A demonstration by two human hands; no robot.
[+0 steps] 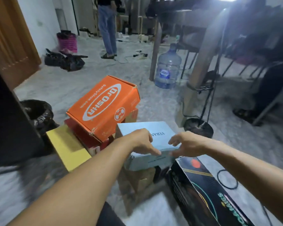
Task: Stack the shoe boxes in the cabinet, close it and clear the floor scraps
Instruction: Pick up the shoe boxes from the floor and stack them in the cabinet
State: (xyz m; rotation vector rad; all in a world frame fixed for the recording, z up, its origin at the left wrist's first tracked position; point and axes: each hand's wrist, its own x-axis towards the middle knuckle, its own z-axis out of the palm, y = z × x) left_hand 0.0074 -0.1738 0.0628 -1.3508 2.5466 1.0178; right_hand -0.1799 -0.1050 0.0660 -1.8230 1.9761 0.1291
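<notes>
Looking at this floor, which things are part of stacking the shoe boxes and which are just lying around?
Part of the job:
light blue shoe box, under left hand and right hand
orange shoe box
red shoe box
yellow box
black printed box

Just lying around:
water jug
pink basket
black bags
lamp stand base

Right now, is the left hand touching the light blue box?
Touching. In the head view the left hand lies on the lid of the light blue box, its fingers curling over the near edge.
</notes>
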